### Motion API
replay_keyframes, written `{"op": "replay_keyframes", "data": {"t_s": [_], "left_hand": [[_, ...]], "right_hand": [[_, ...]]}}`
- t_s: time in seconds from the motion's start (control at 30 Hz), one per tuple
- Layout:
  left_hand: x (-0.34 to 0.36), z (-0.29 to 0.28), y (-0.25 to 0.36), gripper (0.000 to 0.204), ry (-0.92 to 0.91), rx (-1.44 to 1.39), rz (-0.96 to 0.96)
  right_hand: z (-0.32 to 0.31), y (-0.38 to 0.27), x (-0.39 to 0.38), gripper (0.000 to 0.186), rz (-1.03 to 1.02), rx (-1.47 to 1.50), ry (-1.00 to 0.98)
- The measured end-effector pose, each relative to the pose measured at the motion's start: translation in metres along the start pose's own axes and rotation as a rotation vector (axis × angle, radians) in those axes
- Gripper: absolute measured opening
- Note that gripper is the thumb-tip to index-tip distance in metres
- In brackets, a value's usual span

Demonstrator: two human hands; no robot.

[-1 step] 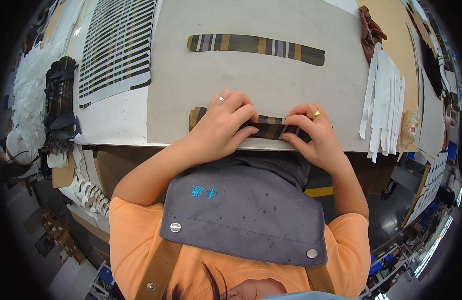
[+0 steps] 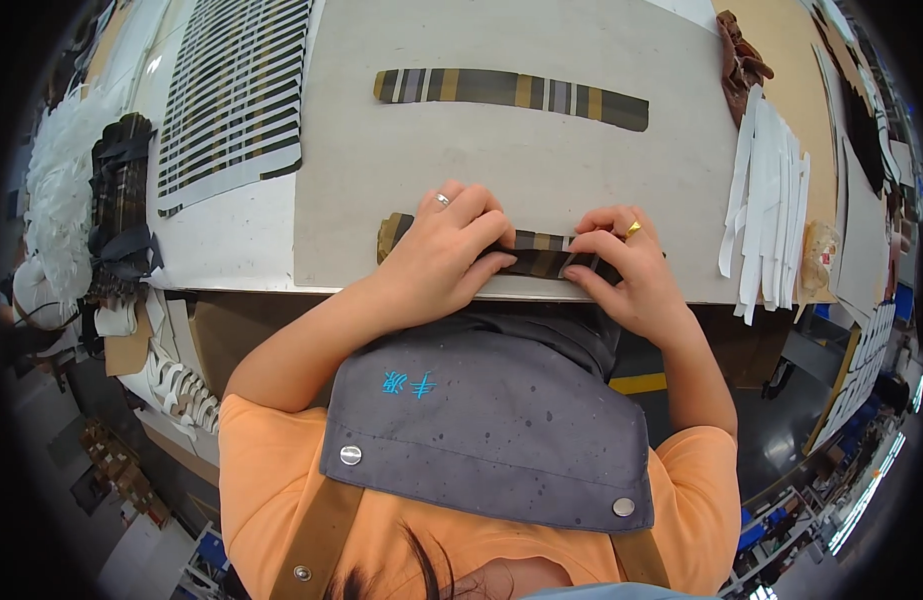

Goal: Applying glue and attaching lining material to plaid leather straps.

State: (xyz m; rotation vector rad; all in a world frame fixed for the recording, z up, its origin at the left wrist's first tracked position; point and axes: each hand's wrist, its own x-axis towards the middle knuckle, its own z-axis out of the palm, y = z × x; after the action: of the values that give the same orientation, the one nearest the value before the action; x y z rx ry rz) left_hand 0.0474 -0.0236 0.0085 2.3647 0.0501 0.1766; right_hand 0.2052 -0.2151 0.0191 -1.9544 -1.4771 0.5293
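Note:
A dark plaid strip point(image 2: 537, 262) with olive, grey and white bands lies along the near edge of the grey board, and its long edge looks folded up. My left hand point(image 2: 443, 248) is closed on the strip's left part, thumb and fingertips pinching it. Further right, my right hand point(image 2: 629, 262) pinches the same strip between thumb and forefinger. Parts of the strip are hidden under both hands; its left end point(image 2: 389, 236) shows beyond my left hand. A second plaid strip point(image 2: 511, 92) lies flat on the board, farther away.
The grey board point(image 2: 381, 160) covers the middle of the table. Many striped strips on a white sheet point(image 2: 236, 95) lie at left, beside dark plaid fabric point(image 2: 119, 200) and white threads point(image 2: 56, 180). At right are white strips point(image 2: 766, 200) and a brown crumpled piece point(image 2: 741, 60).

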Motion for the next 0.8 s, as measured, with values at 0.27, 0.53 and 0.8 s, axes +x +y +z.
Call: {"op": "replay_keyframes", "data": {"t_s": [0.27, 0.53, 0.8], "left_hand": [[0.023, -0.024, -0.016, 0.012, 0.17, -0.17, -0.114], [0.038, -0.011, -0.049, 0.008, 0.307, 0.298, 0.144], [0.039, -0.011, -0.051, 0.01, 0.314, 0.521, 0.221]], "right_hand": [[-0.019, 0.007, 0.03, 0.015, 0.171, 0.227, 0.157], [-0.003, 0.035, 0.052, 0.014, -0.025, -0.204, 0.189], [0.005, 0.021, 0.06, 0.023, -0.148, -0.291, 0.241]]}}
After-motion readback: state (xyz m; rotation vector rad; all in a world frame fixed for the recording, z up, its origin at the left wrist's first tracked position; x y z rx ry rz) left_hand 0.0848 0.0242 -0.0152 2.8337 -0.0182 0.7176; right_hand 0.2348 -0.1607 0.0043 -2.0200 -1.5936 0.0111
